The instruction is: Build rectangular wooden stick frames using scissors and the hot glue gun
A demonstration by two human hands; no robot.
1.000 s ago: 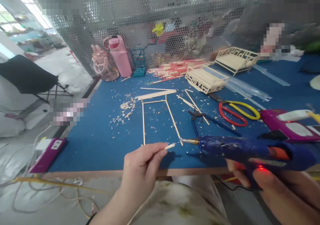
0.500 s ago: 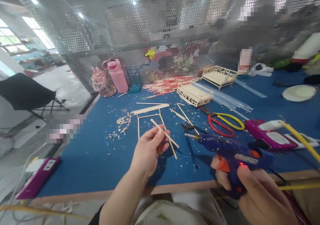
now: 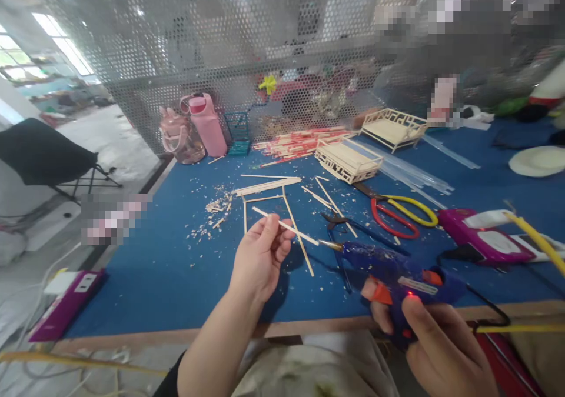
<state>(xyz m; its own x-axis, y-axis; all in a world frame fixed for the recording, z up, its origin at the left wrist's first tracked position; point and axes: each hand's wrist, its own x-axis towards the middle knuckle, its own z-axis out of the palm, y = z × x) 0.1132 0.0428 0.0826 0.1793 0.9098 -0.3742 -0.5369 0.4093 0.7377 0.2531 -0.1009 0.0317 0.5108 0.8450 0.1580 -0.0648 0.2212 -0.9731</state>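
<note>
My left hand (image 3: 260, 256) pinches a thin wooden stick (image 3: 286, 226) and holds it level above the blue table (image 3: 154, 267). In my right hand (image 3: 435, 341) is a blue hot glue gun (image 3: 397, 270); its metal nozzle touches the stick's right end. Under the stick, a three-sided frame of wooden sticks (image 3: 269, 209) lies flat on the table.
Black pliers (image 3: 342, 223), red-and-yellow scissors (image 3: 399, 212) and a purple glue gun (image 3: 481, 238) lie to the right. Two small stick beds (image 3: 348, 159), loose sticks, clear glue sticks and two pink bottles (image 3: 207, 123) stand farther back before a perforated metal screen. Wood chips litter the left.
My left hand turned the stick from end-on to level and raised it slightly. The glue gun swung so its nozzle meets the stick's right end. The camera tilted up.
</note>
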